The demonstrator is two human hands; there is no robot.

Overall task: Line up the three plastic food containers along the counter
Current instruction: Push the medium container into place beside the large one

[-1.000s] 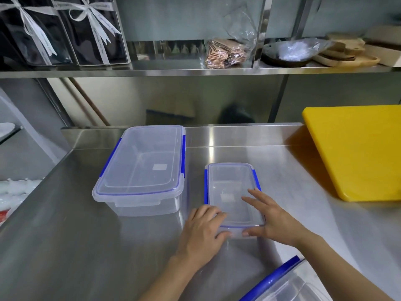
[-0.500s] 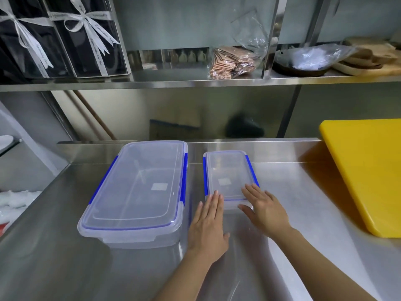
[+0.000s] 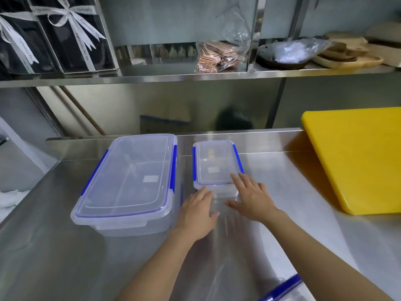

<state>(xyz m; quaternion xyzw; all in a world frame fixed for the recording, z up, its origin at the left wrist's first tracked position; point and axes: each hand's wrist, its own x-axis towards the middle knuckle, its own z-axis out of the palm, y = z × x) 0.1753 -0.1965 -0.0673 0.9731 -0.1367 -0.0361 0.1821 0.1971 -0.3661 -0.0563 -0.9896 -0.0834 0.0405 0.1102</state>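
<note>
Boxes come first, so we look at the left one. The big box sits on the shiny steel bench, close to the back wall. It is clear plastic with blue clips on its long sides, and it looks empty. We think it is light, and that its smooth bottom will slide easily on the steel.

Just to its right, with a thin gap between, stands the small box. It has the same lid and clips, and it looks empty too. We think a soft push is enough for it, and a hard one could spin it crooked.

Our left hand lies flat and open on the bench, its fingertips at the near left corner of the small box. Our right hand is open too, fingers spread, touching the near right corner. Neither hand is gripping anything.

We think the best places to hold are the two short ends or the two clipped sides, one hand on each. The lid is smooth, so fingers may slip there.

At the bottom edge we see a blue strip, maybe the third box, still out of line.

On the far right a yellow board leans.
</note>
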